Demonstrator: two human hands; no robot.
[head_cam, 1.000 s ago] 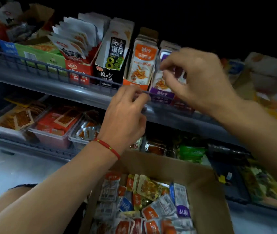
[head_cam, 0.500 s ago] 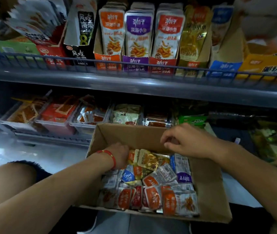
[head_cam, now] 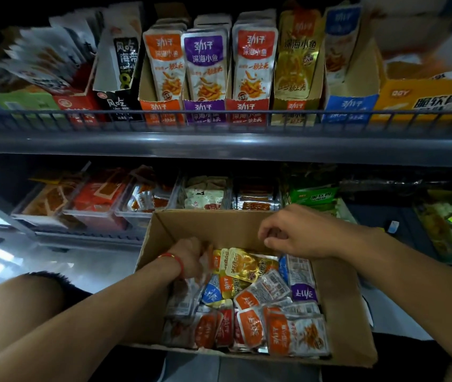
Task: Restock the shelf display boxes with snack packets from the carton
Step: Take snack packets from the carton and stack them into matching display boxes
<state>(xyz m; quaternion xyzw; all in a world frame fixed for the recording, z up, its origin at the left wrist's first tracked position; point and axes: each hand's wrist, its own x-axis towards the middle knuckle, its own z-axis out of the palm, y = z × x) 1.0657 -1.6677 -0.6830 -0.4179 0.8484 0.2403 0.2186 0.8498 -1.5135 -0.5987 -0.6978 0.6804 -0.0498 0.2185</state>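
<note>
An open brown carton [head_cam: 343, 312] rests on my lap, full of mixed small snack packets [head_cam: 260, 293] in orange, gold, blue and purple. My left hand [head_cam: 189, 257] is plunged into its left side, fingers curled down among the packets around a blurred silver one. My right hand [head_cam: 296, 232] hovers over the carton's far edge with fingers loosely curled, and I see nothing in it. On the upper shelf stand the display boxes: orange [head_cam: 161, 106], purple [head_cam: 204, 107], red [head_cam: 246, 107], gold [head_cam: 293, 106] and blue [head_cam: 348, 104], each with upright packets.
A wire rail and grey shelf edge [head_cam: 219, 144] run across in front of the display boxes. A yellow box [head_cam: 425, 97] sits at the right. The lower shelf holds clear bins [head_cam: 92, 216] of other snacks just beyond the carton. My bare knee [head_cam: 26, 299] is at the left.
Both hands came down from the upper shelf into the carton. In the last half second the left hand dug deeper into the packets; the right hand stayed over the far edge.
</note>
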